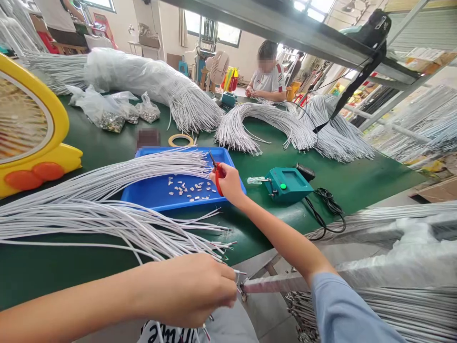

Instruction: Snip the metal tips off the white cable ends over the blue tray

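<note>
My right hand (230,185) is closed around the red handles of a pair of scissors (219,180), the dark blades pointing up and away. It is above the right end of a blue tray (150,206). One bundle of white cables (153,169) lies across the tray, cut ends close to the scissors. Small pale offcuts (193,189) are scattered on the tray floor. In the foreground my left hand (191,288) is closed, with white cable ends poking out around its fingers; the palm is hidden. A second bundle of white cables (117,221) fans out just behind it.
Right of the tray stands a green machine (289,185) with a black cord. Behind are a tape roll (180,140), bags of small parts (114,112) and more cable bundles (264,124). A yellow fan (60,114) stands left. A person (267,76) sits across the table.
</note>
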A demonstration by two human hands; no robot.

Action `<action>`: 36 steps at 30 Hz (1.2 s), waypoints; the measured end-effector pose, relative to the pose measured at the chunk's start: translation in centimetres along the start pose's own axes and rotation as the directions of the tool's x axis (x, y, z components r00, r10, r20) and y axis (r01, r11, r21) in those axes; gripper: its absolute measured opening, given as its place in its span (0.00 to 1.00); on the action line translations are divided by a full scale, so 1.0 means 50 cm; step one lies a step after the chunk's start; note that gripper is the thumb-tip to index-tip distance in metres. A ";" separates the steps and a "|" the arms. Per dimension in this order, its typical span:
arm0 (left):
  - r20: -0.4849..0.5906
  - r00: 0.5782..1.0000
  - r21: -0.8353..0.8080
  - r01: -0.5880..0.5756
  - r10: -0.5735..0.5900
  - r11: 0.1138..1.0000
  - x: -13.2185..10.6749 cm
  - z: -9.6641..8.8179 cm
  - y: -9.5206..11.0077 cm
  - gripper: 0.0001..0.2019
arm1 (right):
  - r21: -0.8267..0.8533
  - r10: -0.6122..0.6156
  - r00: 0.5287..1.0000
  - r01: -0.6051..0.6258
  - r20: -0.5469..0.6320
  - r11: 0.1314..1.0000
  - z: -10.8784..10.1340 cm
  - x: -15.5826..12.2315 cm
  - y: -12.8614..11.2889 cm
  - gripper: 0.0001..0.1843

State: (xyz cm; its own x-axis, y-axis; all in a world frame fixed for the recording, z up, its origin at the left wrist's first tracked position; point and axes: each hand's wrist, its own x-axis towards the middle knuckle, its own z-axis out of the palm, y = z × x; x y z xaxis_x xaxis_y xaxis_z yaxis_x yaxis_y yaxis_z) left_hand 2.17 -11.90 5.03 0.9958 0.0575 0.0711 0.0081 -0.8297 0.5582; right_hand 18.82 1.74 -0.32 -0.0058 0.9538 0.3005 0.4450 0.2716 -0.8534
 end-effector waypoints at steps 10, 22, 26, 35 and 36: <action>-0.442 0.847 0.447 0.495 -0.296 0.745 -0.024 -0.064 -0.135 0.15 | 0.164 0.033 0.995 -0.017 -0.098 0.986 -0.001 0.011 0.002 0.08; -0.578 0.538 0.458 0.836 -0.613 0.302 -0.108 -0.109 -0.280 0.15 | 0.386 0.138 0.974 -0.060 -0.179 0.921 -0.014 0.011 -0.011 0.09; -0.632 0.517 0.463 0.849 -0.577 0.253 -0.110 -0.113 -0.281 0.16 | 0.413 0.151 0.971 -0.063 -0.184 0.908 -0.015 0.010 -0.013 0.08; -0.737 0.391 0.316 0.920 -0.551 0.230 -0.110 -0.123 -0.296 0.15 | 0.454 0.143 0.966 -0.032 -0.214 0.891 -0.015 0.010 -0.012 0.07; -0.760 0.346 0.256 0.938 -0.550 0.235 -0.109 -0.127 -0.292 0.15 | 0.456 0.143 0.961 -0.019 -0.238 0.890 -0.017 0.012 -0.013 0.07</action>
State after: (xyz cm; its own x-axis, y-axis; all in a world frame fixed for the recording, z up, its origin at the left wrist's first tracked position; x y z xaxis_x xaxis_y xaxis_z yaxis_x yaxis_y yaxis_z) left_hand -3.93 3.42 1.74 0.2706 0.8982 0.3463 0.9588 -0.2836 -0.0137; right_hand 19.31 2.04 0.77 0.2709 0.9245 0.2682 -0.0122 0.2818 -0.9594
